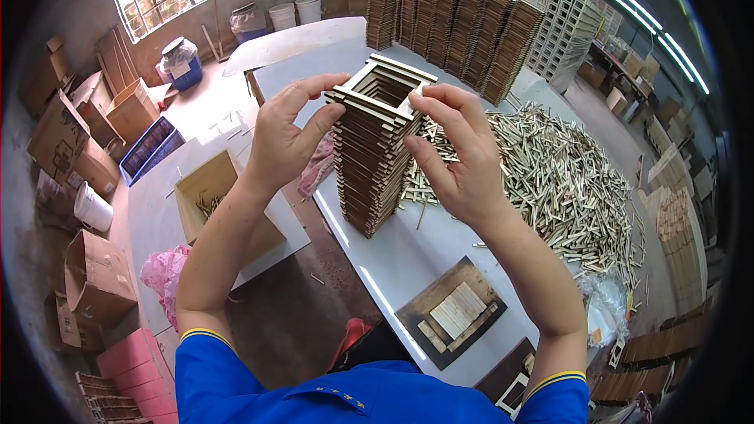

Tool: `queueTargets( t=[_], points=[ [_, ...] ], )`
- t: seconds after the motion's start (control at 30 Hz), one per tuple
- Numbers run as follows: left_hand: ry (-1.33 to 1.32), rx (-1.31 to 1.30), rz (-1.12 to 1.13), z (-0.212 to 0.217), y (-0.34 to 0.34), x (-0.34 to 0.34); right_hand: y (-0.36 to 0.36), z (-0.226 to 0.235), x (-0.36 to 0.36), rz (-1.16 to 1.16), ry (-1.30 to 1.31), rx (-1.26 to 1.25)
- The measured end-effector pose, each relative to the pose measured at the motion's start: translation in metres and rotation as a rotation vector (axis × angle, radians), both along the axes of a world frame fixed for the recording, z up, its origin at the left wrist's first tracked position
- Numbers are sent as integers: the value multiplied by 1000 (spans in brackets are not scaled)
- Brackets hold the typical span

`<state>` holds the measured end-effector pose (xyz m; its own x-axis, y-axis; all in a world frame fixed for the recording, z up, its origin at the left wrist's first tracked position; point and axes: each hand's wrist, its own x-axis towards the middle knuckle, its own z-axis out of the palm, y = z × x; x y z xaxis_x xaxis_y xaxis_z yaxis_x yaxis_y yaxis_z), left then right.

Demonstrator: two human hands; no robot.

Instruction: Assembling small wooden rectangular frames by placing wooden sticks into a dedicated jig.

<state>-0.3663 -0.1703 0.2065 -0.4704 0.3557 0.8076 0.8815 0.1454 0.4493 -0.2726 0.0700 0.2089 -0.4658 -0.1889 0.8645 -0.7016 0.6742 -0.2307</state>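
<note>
A tall square stack of thin wooden frames (369, 180), hollow in the middle, stands on the table in front of me. On its top lies a frame of pale wooden strips (365, 102). My left hand (290, 129) grips the left corner of this top frame, thumb below and fingertips above. At the right corner my right hand (463, 157) has its fingertips on the frame's edge, with the thumb lower against the stack's side. The contact points are partly hidden by the fingers.
A large heap of loose wooden strips (550, 180) spreads right of the stack. Behind stand tall rows of stacked frames (448, 16). Nearer me lies a dark board (452, 310) with pale strips on it. Left of the table are a wooden box (208, 184) and pink plastic (165, 275).
</note>
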Motion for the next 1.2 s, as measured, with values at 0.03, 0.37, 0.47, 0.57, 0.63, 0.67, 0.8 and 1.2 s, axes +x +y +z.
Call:
queueTargets(
  t=[0.03,0.37,0.47,0.57,0.63,0.67,0.8,1.2],
  points=[
    [-14,0,-1,1,0,-1,0,0,0,-2,0,1],
    [-31,8,7,-1,2,-2,1,-2,1,43,-39,-27],
    [-38,20,0,-2,2,-1,0,-2,1,46,-37,-28],
    [-60,26,-10,-2,-2,4,-3,-1,3,55,5,-32],
    [-115,65,-88,-7,-1,3,-2,-4,7,39,-12,-41],
    [-126,62,-97,-10,-2,4,-1,-7,10,31,-25,-49],
    [-14,326,15,-32,0,32,12,-28,37,-30,-103,-58],
    [60,-461,-232,-175,40,157,93,-119,272,-501,-656,-128]
  ],
)
